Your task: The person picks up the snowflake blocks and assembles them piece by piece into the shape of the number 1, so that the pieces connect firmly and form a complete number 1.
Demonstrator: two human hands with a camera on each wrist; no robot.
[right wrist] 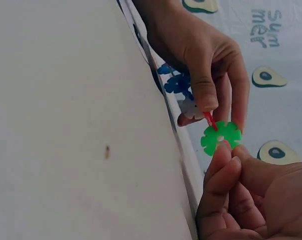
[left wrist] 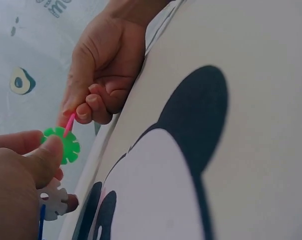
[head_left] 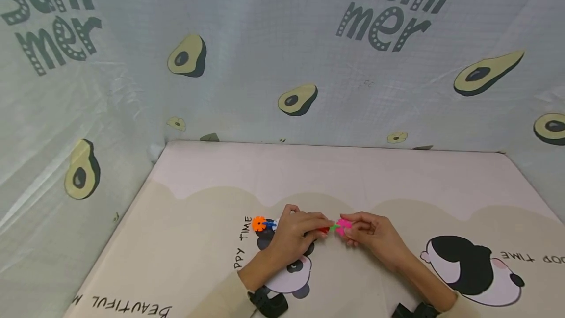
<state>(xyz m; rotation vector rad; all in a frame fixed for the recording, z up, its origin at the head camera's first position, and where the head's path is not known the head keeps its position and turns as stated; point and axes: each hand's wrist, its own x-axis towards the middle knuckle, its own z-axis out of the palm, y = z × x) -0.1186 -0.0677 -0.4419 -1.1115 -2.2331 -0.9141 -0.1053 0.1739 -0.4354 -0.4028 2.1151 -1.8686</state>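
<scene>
Notched plastic snowflake discs are joined in a chain between the two hands. My left hand pinches the chain near its red disc and green disc, its thumb overlapping the green one in the left wrist view. My right hand holds a pink disc between thumb and fingers, edge-on against the green disc's rim. On the chain's other side, past the left hand, show a white disc, blue discs and an orange disc. The left fingers hide part of the chain.
The table cover carries a printed panda under the left hand and a printed black-and-white animal at the right. Behind the table's back edge hangs a curtain printed with avocados. Each wrist wears a black strap.
</scene>
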